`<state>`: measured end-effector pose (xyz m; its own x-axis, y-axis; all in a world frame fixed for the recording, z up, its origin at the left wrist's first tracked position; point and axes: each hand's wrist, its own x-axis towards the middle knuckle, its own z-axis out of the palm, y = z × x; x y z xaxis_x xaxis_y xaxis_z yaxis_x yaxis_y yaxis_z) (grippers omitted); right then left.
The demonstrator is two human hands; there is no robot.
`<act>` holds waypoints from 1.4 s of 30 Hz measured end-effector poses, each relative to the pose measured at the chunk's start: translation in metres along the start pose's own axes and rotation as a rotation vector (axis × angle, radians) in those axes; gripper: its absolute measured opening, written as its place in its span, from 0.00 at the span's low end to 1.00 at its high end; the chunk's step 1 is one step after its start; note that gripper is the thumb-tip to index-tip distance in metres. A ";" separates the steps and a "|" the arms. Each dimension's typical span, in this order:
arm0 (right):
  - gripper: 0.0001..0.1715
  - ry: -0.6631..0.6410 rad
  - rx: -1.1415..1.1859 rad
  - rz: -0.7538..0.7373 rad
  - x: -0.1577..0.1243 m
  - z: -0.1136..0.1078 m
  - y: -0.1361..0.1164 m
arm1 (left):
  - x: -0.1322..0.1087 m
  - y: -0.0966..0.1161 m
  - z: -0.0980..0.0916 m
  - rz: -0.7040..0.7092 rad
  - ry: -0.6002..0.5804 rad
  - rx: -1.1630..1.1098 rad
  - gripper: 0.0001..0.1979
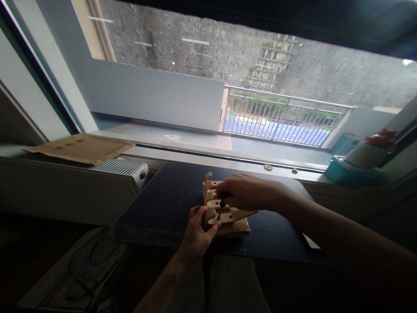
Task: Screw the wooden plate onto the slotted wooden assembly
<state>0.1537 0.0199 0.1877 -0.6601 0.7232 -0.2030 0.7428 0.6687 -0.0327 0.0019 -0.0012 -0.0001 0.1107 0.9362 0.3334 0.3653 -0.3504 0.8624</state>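
Note:
A pale wooden piece [232, 216] with a curled end and dark spots like holes or screw heads lies across a wooden block [243, 229] on the dark table. Similar wooden pieces [214, 203] line up behind it. My left hand [195, 232] grips the near piece at its curled end, thumb in front and fingers behind. From above, my right hand [246, 191] is closed around a small dark screwdriver [222, 204]. The screwdriver points down, its tip at the near piece beside my left thumb. My right fingers partly hide the far pieces and the screwdriver's top.
Under everything is a dark tabletop [156, 208] with small crumbs. A brown envelope [81, 147] lies on a white radiator [124, 169] at left. A tape roll [268, 167] is on the sill. At right stands a bottle [369, 150] by a teal box [340, 170].

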 end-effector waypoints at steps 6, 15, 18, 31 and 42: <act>0.11 -0.004 -0.017 0.030 0.000 0.002 -0.001 | 0.001 -0.002 0.002 0.002 0.000 -0.011 0.14; 0.10 0.014 0.005 -0.024 -0.002 -0.002 -0.001 | 0.001 -0.001 0.000 0.004 0.001 -0.010 0.14; 0.08 -0.006 0.023 -0.009 0.000 -0.002 0.000 | 0.001 0.000 0.000 0.000 -0.009 -0.012 0.14; 0.08 -0.006 -0.013 0.021 -0.001 0.000 0.002 | -0.001 0.005 -0.001 -0.001 0.004 -0.029 0.13; 0.10 -0.056 0.022 0.004 0.003 -0.006 -0.004 | -0.001 0.003 -0.001 0.025 0.011 -0.005 0.12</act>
<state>0.1483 0.0203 0.1931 -0.6505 0.7146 -0.2572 0.7479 0.6617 -0.0531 0.0018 -0.0029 0.0023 0.1093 0.9269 0.3591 0.3584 -0.3737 0.8555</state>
